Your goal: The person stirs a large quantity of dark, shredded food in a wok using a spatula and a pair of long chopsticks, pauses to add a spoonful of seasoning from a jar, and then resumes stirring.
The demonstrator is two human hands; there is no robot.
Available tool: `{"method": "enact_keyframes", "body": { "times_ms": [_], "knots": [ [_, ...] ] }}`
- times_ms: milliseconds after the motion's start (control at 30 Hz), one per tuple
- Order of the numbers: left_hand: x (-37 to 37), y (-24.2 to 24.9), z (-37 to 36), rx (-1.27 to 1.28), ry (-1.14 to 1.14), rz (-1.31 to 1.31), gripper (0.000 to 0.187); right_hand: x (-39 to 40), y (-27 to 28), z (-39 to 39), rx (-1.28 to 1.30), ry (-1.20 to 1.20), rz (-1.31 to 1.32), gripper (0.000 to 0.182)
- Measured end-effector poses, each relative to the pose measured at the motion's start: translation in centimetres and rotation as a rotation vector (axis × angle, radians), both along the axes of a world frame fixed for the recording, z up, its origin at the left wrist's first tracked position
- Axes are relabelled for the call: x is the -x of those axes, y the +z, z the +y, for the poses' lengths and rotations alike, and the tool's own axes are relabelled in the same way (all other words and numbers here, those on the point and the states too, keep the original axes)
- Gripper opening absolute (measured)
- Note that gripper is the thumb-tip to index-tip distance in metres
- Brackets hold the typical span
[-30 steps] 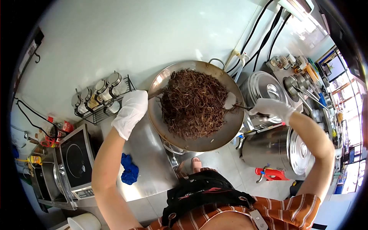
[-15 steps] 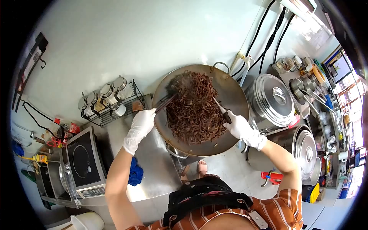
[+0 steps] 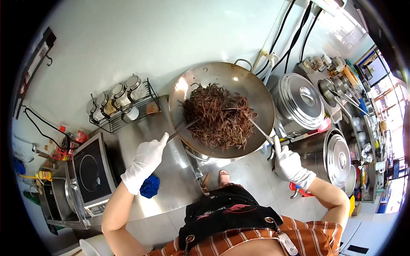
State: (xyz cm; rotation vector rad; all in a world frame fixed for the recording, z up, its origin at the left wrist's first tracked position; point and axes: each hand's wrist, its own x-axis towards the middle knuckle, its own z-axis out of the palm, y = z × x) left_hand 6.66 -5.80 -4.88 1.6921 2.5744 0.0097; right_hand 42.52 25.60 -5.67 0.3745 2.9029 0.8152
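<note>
A large round metal wok (image 3: 260,98) holds a heap of dark brown shredded strips (image 3: 218,117). My left hand (image 3: 149,158), in a white glove, is closed on dark chopsticks (image 3: 183,130), whose tips reach into the left side of the heap. My right hand (image 3: 288,162), also gloved, grips the handle of a metal ladle (image 3: 261,130) at the wok's lower right. The ladle's head is mostly hidden among the strips.
Left of the wok, a wire rack (image 3: 136,112) holds glass jars above a steel counter (image 3: 166,187) with a blue cloth (image 3: 149,186). An induction cooker (image 3: 89,170) stands further left. Lidded steel pots (image 3: 299,102) are at the right.
Both hands have moved outward and down from the wok's middle. The heap has shifted and looks more compact, baring more of the wok's upper part. The wok appears higher in view.
</note>
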Motion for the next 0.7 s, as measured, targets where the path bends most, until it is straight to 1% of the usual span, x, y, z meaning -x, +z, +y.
{"method": "enact_keyframes", "body": {
  "times_ms": [100,133,200,267,300,333,400,433,467,533,567,600,667,700],
  "knots": [
    [-0.2,0.8,-0.7,0.049,-0.025,0.01,0.052,1.3,5.6,1.0,-0.047,0.081,0.136,0.067],
    [-0.2,0.9,-1.1,0.044,-0.03,0.009,0.052,1.4,6.7,1.8,-0.1,0.043,0.086,0.064],
    [0.2,1.0,-1.9,0.108,-0.019,0.024,0.052,2.5,8.7,2.5,-0.334,0.06,0.03,0.059],
    [0.6,0.7,-2.5,0.098,-0.035,0.021,0.052,4.0,10.3,3.5,-0.252,0.133,0.188,0.053],
    [0.7,0.6,-2.6,0.082,-0.037,0.018,0.051,5.1,11.5,3.3,-0.237,0.143,0.174,0.048],
    [0.8,0.6,-2.7,0.067,-0.039,0.016,0.05,6.1,11.9,2.8,-0.24,0.14,0.171,0.048],
    [0.9,0.3,-2.4,0.055,-0.032,0.004,0.048,7.8,12.4,1.7,-0.289,0.097,0.074,0.043],
    [0.9,0.2,-2.3,0.046,-0.021,-0.006,0.047,8.5,11.8,1.8,-0.23,0.115,0.071,0.041],
    [0.9,0.2,-2.2,0.041,-0.016,-0.007,0.047,9.4,12.1,2.0,-0.234,0.119,0.07,0.041],
    [0.9,0.3,-2.2,0.018,-0.012,-0.019,0.043,11.5,12.8,2.2,-0.131,0.195,0.049,0.041],
    [1.1,0.0,-2.2,0.015,-0.013,-0.023,0.043,12.3,13.7,1.2,-0.212,0.16,-0.019,0.042],
    [1.3,-0.4,-2.3,-0.01,-0.016,-0.042,0.041,12.7,14.5,0.6,-0.215,0.161,-0.025,0.042],
    [1.3,-0.7,-2.5,-0.036,-0.012,-0.062,0.04,13.1,15.6,-0.2,-0.361,0.239,-0.126,0.042],
    [1.3,-0.6,-2.5,-0.043,-0.005,-0.067,0.038,13.3,15.6,-0.2,-0.365,0.244,-0.129,0.042]
  ]
}}
